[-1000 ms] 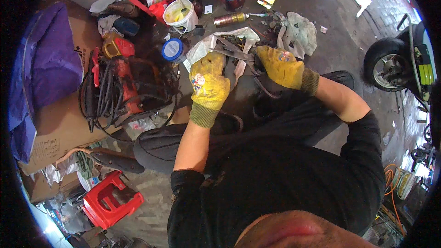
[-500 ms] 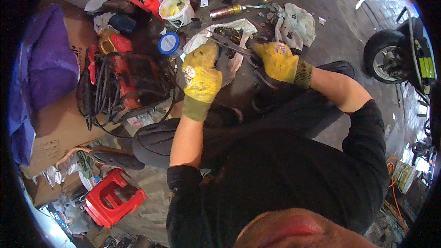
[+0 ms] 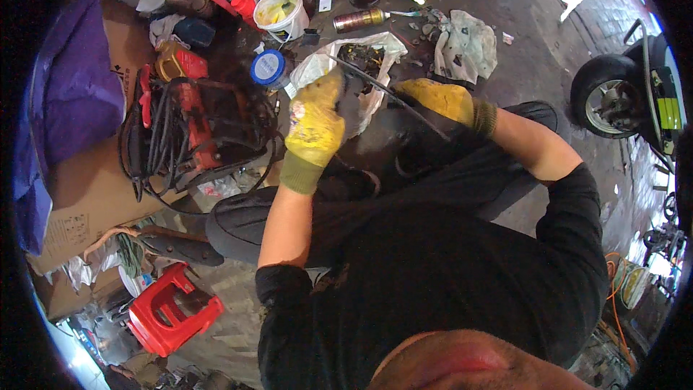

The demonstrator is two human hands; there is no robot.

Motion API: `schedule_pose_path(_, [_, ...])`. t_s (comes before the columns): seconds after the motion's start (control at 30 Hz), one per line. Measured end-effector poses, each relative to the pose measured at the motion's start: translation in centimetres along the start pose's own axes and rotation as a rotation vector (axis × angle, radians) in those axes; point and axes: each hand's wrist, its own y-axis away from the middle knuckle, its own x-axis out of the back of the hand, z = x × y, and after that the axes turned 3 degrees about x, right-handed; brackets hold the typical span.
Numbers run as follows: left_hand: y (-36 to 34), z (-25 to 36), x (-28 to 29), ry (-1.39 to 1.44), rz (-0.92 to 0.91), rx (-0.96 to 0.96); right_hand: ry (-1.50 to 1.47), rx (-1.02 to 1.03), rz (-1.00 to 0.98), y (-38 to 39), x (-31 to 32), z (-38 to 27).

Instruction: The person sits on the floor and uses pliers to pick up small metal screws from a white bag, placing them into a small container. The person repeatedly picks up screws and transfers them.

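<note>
My left hand (image 3: 315,124), in a yellow glove with a knitted cuff, is closed beside the left edge of a white plastic sack (image 3: 393,47). Motion smears its fingertips, and whatever it grips is hidden. A long, thin, dark strip, seemingly metal, (image 3: 427,122) slants from near those fingertips down to the right. My right hand (image 3: 442,103), gloved alike, is closed around the strip's middle, its fingers pointing left. Dark scraps (image 3: 363,54) lie on the opened sack, between and beyond my hands.
Left of me stand a blue-lidded tub (image 3: 268,68) and a red machine (image 3: 193,112) with coiled black cable. Farther off are a white bucket (image 3: 285,16) and a spray can (image 3: 359,20). A grey rag (image 3: 469,47) lies right, beyond it a wheel (image 3: 608,94). A red stool (image 3: 172,310) is lower left.
The strip has swung so its lower end now sticks out below my right hand. My right hand has turned and dropped slightly; my left has shifted a little and its fingertips blur.
</note>
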Motion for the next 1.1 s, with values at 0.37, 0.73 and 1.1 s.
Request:
schedule_pose_path(0.37, [1.0,0.3,-0.1,-0.114,-0.166,-0.053,0.367,0.215,0.432,0.6,-2.1,1.5])
schedule_pose_path(0.73, [-5.9,0.7,-3.3,0.306,-0.160,0.008,-0.346,-0.263,0.473,2.6,-0.2,1.2])
schedule_pose_path(1.1, [-7.1,3.4,-7.7,1.296,-0.254,0.513,-0.194,-0.344,0.568,4.7,-2.6,6.5])
